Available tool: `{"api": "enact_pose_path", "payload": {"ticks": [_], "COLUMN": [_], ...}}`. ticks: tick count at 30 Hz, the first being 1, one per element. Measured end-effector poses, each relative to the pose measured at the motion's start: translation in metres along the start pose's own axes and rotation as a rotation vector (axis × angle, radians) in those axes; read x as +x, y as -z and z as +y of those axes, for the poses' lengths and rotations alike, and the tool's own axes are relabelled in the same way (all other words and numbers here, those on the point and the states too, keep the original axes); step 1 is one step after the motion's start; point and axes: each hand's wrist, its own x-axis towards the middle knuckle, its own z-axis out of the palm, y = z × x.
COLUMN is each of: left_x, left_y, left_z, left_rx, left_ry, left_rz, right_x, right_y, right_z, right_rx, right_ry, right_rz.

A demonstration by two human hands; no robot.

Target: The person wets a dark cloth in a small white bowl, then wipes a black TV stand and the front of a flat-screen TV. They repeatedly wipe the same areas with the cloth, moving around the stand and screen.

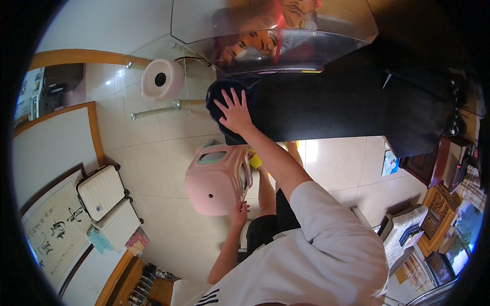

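My right hand (234, 111) lies flat, fingers spread, on a bunched dark cloth (214, 93). That cloth rests at the left end of a long black tabletop (325, 103) and hangs slightly over its edge. Lower down, my left hand (239, 212) is at the near corner of a pink plastic box (208, 185), fingers slightly curled. Whether it grips the box's edge cannot be made out. The box resembles a covered litter box, with a teal-edged opening on top and a clear panel facing my legs.
A clear case (268, 49) with a tiger-striped figure stands at the table's back. Left of the table, a pink round basin (172, 82) sits by a glass stand (153, 113). White suitcases (101, 191) line the left wall. Yellow slippers (254, 160) are on my feet beside the box.
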Motion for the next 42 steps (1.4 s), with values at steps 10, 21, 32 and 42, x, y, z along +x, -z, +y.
{"api": "enact_pose_path", "payload": {"ticks": [10,21,32,42], "left_x": [-0.015,-0.014,0.031,0.051], "left_y": [0.025,0.014,0.005,-0.021], "left_z": [-0.031,-0.015,0.035,0.055], "left_rx": [-0.131,-0.057,-0.144,0.089], "left_ry": [0.146,0.149,0.023,0.045], "left_rz": [0.101,0.009,-0.137,-0.179], "right_x": [-0.07,-0.092,-0.155,-0.274], "right_y": [0.101,0.054,0.097,0.154], "right_z": [0.188,0.06,0.136,0.388], "right_rx": [-0.373,-0.257,-0.118,-0.517], "right_ry": [-0.257,-0.528,-0.306,-1.238], "right_rz": [-0.084,0.055,-0.147,0.289]}}
